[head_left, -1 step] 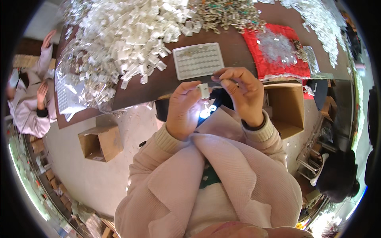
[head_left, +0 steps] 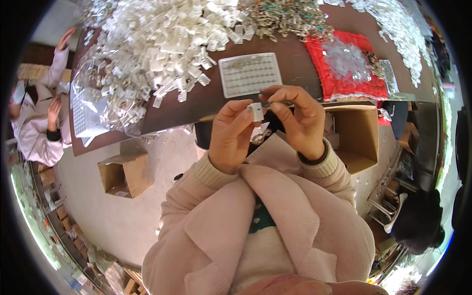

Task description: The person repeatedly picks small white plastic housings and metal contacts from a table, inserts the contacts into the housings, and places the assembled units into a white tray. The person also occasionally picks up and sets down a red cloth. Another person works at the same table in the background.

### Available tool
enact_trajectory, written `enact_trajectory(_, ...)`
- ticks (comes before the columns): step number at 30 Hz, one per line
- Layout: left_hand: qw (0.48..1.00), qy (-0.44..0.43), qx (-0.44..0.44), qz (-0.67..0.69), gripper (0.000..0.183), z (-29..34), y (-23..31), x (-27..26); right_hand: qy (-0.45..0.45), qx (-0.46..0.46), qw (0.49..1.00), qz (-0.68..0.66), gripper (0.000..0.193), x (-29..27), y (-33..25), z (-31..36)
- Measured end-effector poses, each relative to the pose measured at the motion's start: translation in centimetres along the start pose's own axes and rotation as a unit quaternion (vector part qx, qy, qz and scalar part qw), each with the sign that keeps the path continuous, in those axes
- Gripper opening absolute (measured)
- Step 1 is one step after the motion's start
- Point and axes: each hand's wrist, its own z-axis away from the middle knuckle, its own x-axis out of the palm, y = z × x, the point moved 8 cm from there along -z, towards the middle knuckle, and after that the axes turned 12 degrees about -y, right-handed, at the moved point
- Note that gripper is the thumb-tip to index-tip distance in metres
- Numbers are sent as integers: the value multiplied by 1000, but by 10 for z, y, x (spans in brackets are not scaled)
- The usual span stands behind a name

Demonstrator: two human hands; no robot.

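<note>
White piece, one, clamped in our left hand; right hand: we can't tell. One tray, contents unclear; one red cloth bearing clear bits.

Comfy pinkish-beige ribbed cardigan, big floppy lapels; cream cuffs; dark band at 3 o'clock; white-and-green top underneath

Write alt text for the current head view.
A person's left hand holds a small white piece, with the right hand close beside it. Beyond, a dark brown table bears a heap of white pieces, a pale tray and a red sheet with clear bits on it.
</note>
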Motion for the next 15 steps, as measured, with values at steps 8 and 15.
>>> enact_trajectory(8,999,-33,23,-1,21,2,12,2,16,-17,998,50,15,20,-10,-10)
enact_trajectory(15,999,-6,38,-14,18,2,15,-5,-17,-36,993,107,16,25,-12,-14)
